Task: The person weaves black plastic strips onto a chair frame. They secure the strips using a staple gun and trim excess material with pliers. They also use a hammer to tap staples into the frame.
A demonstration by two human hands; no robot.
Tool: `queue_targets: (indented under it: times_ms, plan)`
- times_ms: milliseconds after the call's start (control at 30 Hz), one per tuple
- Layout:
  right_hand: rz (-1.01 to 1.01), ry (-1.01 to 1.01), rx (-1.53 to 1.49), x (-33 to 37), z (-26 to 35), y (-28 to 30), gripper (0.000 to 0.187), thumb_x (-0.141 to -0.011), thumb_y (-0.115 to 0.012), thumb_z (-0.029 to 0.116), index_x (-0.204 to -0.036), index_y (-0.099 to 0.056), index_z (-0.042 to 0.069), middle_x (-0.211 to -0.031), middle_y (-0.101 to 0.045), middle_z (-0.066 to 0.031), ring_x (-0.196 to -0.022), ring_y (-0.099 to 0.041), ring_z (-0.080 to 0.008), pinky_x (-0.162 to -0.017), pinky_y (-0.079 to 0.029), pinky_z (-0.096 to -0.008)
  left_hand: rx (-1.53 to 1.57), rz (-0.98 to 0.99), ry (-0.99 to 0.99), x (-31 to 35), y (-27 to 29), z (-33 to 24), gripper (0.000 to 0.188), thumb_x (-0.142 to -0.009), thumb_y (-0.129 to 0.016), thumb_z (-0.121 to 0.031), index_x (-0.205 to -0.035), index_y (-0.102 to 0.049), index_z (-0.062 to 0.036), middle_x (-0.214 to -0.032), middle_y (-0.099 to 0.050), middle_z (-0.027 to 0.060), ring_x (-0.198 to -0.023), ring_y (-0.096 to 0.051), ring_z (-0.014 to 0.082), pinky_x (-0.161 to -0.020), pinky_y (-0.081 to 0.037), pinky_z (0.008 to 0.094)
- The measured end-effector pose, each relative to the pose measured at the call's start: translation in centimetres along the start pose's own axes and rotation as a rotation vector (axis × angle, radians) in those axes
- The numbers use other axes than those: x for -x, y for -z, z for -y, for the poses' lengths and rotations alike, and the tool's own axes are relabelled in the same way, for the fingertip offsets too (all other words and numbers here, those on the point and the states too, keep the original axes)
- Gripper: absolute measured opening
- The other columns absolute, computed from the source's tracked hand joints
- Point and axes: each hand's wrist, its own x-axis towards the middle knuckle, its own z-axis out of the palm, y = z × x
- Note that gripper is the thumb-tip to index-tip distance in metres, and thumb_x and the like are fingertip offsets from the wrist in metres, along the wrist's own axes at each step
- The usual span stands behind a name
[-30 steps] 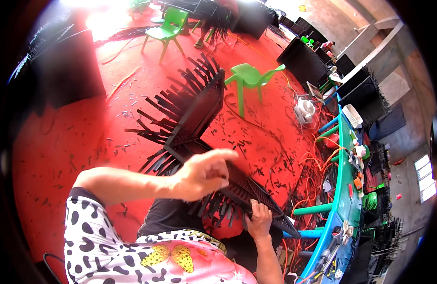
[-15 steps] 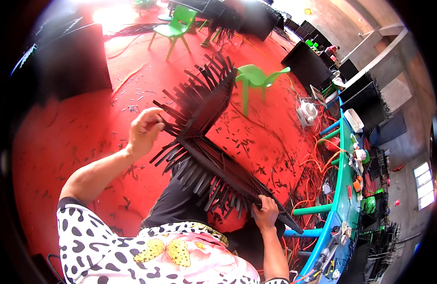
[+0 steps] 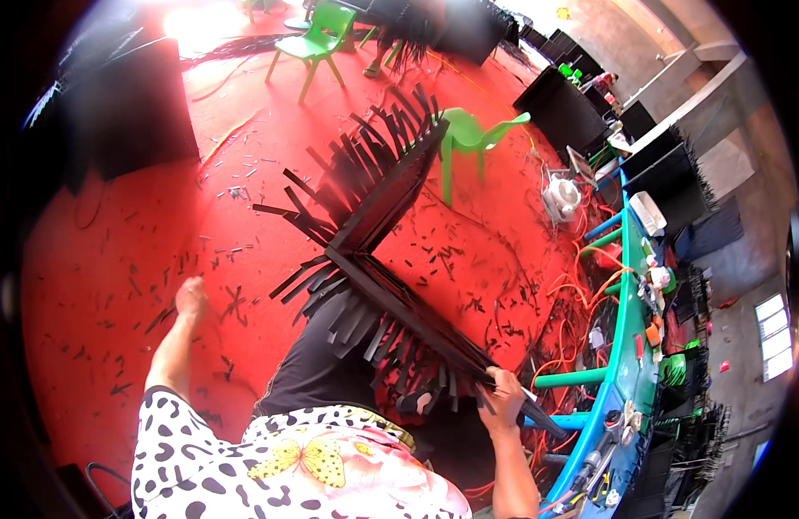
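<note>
A black L-shaped woven frame (image 3: 408, 307), fringed along its outer edge with loose flat strips (image 3: 356, 169), leans across my lap with its corner towards the middle of the view. My right hand (image 3: 503, 396) grips the near right end, fingers wrapped over the edge. Off to the left, clear of the frame, my left hand (image 3: 190, 298) hangs low over the red floor. Its fingers point away and are mostly hidden. A short dark strip (image 3: 160, 320) shows just beside it; whether the hand touches that strip I cannot make out.
Cut black scraps litter the red floor (image 3: 269, 233). Green chairs (image 3: 317, 39) stand ahead, one (image 3: 473, 138) just beyond the frame. A white fan-like device (image 3: 561, 197) and orange hoses (image 3: 555, 285) lie right, beside a blue-green bench (image 3: 620, 346) holding tools. A large black box (image 3: 131, 112) stands left.
My left hand has left the strips at the frame's corner and swung down to the left. The frame has shifted slightly; my right hand still grips its end.
</note>
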Motion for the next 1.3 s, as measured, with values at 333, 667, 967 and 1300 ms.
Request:
queue_targets:
  times_ms: [333,667,967,1300]
  plan:
    - [0.024,-0.023,0.038,-0.1,0.2,2.3,0.032,-0.065,-0.074,0.014,-0.093,-0.059,0.009,-0.083,-0.061,-0.0084,-0.081,-0.059,-0.0292,-0.069,-0.046,-0.0397,-0.049,0.299,-0.722,4.0,-12.4,-1.7,0.011,-0.071,-0.056,-0.016,-0.06,-0.055,-0.0155,-0.057,-0.059,0.0088,-0.055,-0.061,0.028,-0.051,-0.049,0.0389]
    - [-0.062,0.077,0.074,-5.4,-3.9,3.2,0.034,-0.069,-0.075,0.022,-0.095,-0.058,0.008,-0.087,-0.063,-0.0099,-0.086,-0.061,-0.0282,-0.075,-0.049,-0.0386,0.157,0.501,-0.899,0.0,8.8,-20.7,0.009,-0.072,-0.062,-0.005,-0.08,-0.063,-0.0052,-0.072,-0.063,0.0148,-0.068,-0.063,0.0334,-0.059,-0.05,0.0404]
    - [-0.053,0.092,-0.082,-7.9,-6.8,3.8,0.039,-0.07,-0.073,0.019,-0.103,-0.058,0.007,-0.092,-0.065,-0.0119,-0.092,-0.062,-0.0299,-0.078,-0.05,-0.0398,0.343,0.411,-1.524,10.9,21.2,-41.0,0.066,-0.069,-0.073,-0.017,-0.127,-0.045,-0.0051,-0.105,-0.058,0.0165,-0.082,-0.061,0.0348,-0.071,-0.053,0.0411]
    - [-0.146,0.018,-0.459,-6.9,-6.6,3.6,0.013,-0.075,-0.07,0.007,-0.085,-0.064,0.002,-0.087,-0.062,-0.008,-0.08,-0.062,-0.0193,-0.071,-0.048,-0.0298,0.533,0.315,-2.111,17.8,19.9,-50.2,0.033,-0.066,-0.061,-0.02,-0.095,-0.06,-0.0022,-0.083,-0.056,0.0093,-0.075,-0.059,0.0251,-0.065,-0.048,0.0363]
